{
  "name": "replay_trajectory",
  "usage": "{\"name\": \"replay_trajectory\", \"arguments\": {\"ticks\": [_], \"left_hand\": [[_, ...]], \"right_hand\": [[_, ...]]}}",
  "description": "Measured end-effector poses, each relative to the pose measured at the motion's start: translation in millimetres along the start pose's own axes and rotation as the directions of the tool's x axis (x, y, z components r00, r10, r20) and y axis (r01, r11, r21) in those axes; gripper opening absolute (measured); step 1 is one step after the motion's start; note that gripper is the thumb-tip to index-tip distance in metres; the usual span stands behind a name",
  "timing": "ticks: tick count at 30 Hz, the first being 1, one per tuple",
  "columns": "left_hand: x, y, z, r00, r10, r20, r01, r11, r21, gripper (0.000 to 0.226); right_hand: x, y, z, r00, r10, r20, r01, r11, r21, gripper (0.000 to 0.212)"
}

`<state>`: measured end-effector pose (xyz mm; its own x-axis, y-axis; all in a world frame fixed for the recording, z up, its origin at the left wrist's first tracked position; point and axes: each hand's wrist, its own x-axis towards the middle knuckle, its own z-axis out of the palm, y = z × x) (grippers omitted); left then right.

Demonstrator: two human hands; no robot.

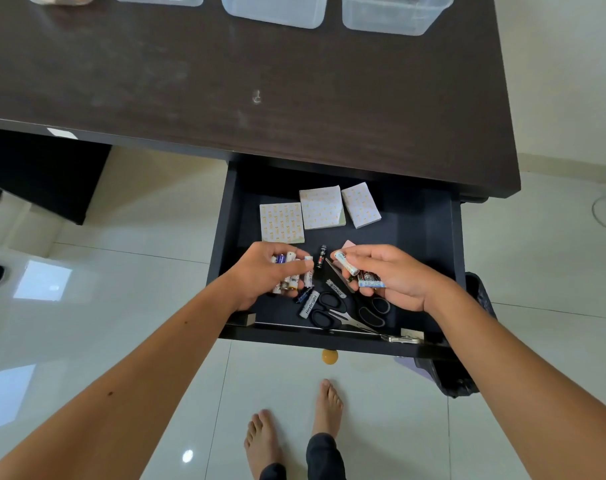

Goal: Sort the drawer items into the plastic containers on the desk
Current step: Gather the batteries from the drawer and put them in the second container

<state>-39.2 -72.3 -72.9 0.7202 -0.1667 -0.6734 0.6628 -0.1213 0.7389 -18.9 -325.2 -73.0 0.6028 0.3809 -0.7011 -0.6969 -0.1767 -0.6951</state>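
The dark drawer (429, 237) is pulled out below the desk. My left hand (263, 275) is curled around a bunch of batteries (289, 271) over the drawer's left front. My right hand (395, 277) pinches a white battery (346, 263) between thumb and forefinger and keeps more batteries (370, 280) in its palm. A black battery (321, 257) lies between the hands, and two more batteries (307, 301) lie below my left hand. Two black-handled scissors (350, 310) rest at the drawer front. Three sticky-note pads (320, 211) lie at the back.
Clear plastic containers (275, 10) (395, 15) stand along the far edge of the dark desk (225, 81). A black bin bag (478, 299) sits right of the drawer. My bare feet (294, 431) stand on white tiles, near a small orange ball (330, 356).
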Motion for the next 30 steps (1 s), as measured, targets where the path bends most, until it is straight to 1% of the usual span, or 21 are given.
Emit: {"name": "replay_trajectory", "arguments": {"ticks": [3, 5, 8, 12, 14, 15, 17, 18, 19, 20, 21, 22, 23, 27, 30], "left_hand": [[0, 3, -2, 0.999, -0.043, 0.018, 0.045, 0.989, -0.143, 0.025], [-1, 5, -3, 0.997, -0.06, 0.04, 0.067, 0.976, -0.206, 0.024], [-3, 7, -5, 0.995, -0.048, 0.09, 0.07, 0.965, -0.253, 0.022], [-3, 9, -5, 0.993, -0.059, 0.105, 0.088, 0.953, -0.288, 0.02], [-4, 10, -6, 0.992, -0.067, 0.102, 0.096, 0.945, -0.313, 0.018], [-4, 10, -6, 0.993, -0.063, 0.096, 0.091, 0.942, -0.324, 0.017], [-4, 9, -7, 0.996, -0.053, 0.07, 0.073, 0.942, -0.329, 0.013], [-5, 8, -8, 0.997, -0.052, 0.057, 0.068, 0.944, -0.323, 0.01], [-5, 8, -8, 0.997, -0.055, 0.047, 0.067, 0.947, -0.315, 0.007], [-5, 7, -8, 0.997, -0.058, 0.04, 0.068, 0.948, -0.31, 0.006], [-5, 7, -8, 0.998, -0.06, 0.035, 0.068, 0.948, -0.31, 0.005], [-5, 7, -8, 0.998, -0.061, 0.03, 0.067, 0.947, -0.314, 0.006], [-5, 7, -8, 0.998, -0.062, 0.026, 0.067, 0.946, -0.317, 0.006], [-4, 6, -9, 0.998, -0.064, 0.005, 0.063, 0.945, -0.321, 0.007], [-3, 5, -8, 0.998, -0.067, -0.01, 0.06, 0.943, -0.327, 0.006]], "right_hand": [[2, -1, 0, 1.0, -0.007, 0.017, 0.006, 0.997, 0.072, 0.032], [3, -3, 1, 0.999, -0.013, 0.03, 0.011, 0.997, 0.074, 0.031], [6, -5, 6, 1.0, -0.022, 0.021, 0.02, 0.994, 0.106, 0.022], [10, -10, 10, 0.998, -0.038, 0.043, 0.031, 0.987, 0.156, 0.016], [13, -13, 11, 0.997, -0.05, 0.05, 0.045, 0.993, 0.108, 0.009], [14, -14, 11, 0.998, -0.048, 0.039, 0.046, 0.998, 0.053, 0.014], [14, -20, 13, 0.998, -0.061, -0.017, 0.059, 0.992, -0.112, 0.02], [15, -22, 13, 0.994, -0.098, -0.039, 0.086, 0.969, -0.23, 0.02], [18, -24, 12, 0.987, -0.151, -0.05, 0.122, 0.92, -0.373, 0.018], [22, -26, 11, 0.975, -0.216, -0.049, 0.158, 0.834, -0.528, 0.015], [27, -28, 9, 0.959, -0.281, -0.021, 0.198, 0.724, -0.661, 0.013], [32, -29, 7, 0.948, -0.318, 0.024, 0.226, 0.617, -0.754, 0.014], [37, -30, 5, 0.942, -0.33, 0.064, 0.243, 0.535, -0.809, 0.017], [53, -34, 6, 0.939, -0.291, 0.184, 0.277, 0.32, -0.906, 0.024], [59, -31, 4, 0.928, -0.282, 0.244, 0.309, 0.211, -0.928, 0.02]]}}
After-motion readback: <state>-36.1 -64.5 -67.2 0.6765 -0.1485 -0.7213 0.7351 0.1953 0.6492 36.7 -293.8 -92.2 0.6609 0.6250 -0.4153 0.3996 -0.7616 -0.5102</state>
